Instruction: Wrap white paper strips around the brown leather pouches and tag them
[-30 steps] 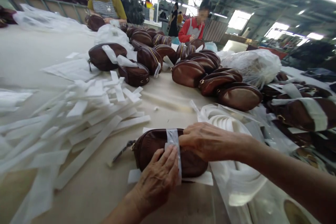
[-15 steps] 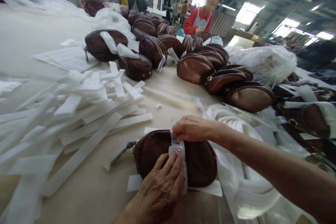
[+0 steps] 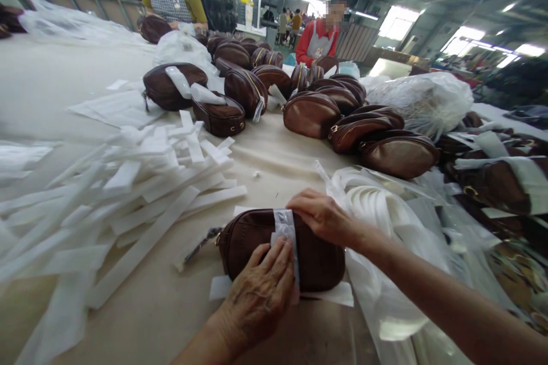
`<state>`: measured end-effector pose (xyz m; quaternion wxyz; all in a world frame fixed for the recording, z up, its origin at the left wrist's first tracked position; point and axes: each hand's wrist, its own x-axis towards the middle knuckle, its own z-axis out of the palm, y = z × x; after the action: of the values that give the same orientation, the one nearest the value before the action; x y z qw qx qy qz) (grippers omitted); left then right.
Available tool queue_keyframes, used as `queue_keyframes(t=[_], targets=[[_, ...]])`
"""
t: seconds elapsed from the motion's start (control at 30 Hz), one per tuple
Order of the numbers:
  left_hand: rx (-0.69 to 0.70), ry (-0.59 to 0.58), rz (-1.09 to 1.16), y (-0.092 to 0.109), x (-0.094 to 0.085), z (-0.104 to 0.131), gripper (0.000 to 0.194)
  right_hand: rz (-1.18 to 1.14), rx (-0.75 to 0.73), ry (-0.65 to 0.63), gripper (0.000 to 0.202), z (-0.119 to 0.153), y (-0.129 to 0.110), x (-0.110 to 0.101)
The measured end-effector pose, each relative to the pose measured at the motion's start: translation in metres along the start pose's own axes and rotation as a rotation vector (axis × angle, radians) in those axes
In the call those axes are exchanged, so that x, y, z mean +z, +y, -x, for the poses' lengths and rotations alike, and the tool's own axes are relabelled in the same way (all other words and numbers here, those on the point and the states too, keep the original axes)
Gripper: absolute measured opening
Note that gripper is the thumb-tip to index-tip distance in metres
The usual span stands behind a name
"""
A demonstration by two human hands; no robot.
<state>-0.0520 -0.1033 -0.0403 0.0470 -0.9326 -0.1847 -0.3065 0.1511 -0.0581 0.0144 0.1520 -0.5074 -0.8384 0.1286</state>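
In front of me a dark brown zip pouch (image 3: pixel 322 265) lies on the table, with a pale plastic-wrapped strip (image 3: pixel 283 218) running across its middle. My left hand (image 3: pixel 262 291) rests over the lower part of that strip, fingers stretched out and pressed flat. At the pouch's upper edge, just right of the strip, my right hand (image 3: pixel 319 214) is bent over the rim with its fingers together. Its fingertips are partly hidden. From the pouch's left end sticks out a wrapped zip pull (image 3: pixel 203 244). White foam strips (image 3: pixel 333 295) show under the pouch.
Loose white foam strips (image 3: pixel 145 265) are heaped on the left. More brown pouches (image 3: pixel 311 114) stand across the table's far side. A coil of white strip (image 3: pixel 374 211) lies close by my right forearm. Beyond the table are two people, one in a red top (image 3: pixel 306 40).
My right hand has let go of the strip and shifted slightly right along the pouch's top edge, uncovering the strip's upper end. My left hand stays on the strip. The camera view has tilted slightly.
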Motion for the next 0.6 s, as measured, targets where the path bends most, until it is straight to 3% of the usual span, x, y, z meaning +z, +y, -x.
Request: queue_keyframes(t=[0.1,0.2,0.3,0.47,0.6], targets=[[-0.001,0.013,0.016,0.000,0.001,0.001,0.031,0.039,-0.174,0.112,0.031,0.033,-0.019,0.020],[-0.024,0.040,0.017,0.000,0.002,0.003,0.026,0.191,-0.227,0.144,0.036,0.049,-0.031,0.032],[-0.027,0.083,0.014,0.001,0.002,0.005,0.020,0.268,-0.262,0.108,0.035,0.053,-0.038,0.033],[-0.055,0.130,0.065,0.006,-0.001,0.001,0.014,0.199,-0.211,0.059,0.043,0.057,-0.044,0.026],[-0.173,0.142,0.107,-0.003,-0.019,0.003,0.010,0.055,-0.211,0.137,0.038,0.072,-0.046,0.024]])
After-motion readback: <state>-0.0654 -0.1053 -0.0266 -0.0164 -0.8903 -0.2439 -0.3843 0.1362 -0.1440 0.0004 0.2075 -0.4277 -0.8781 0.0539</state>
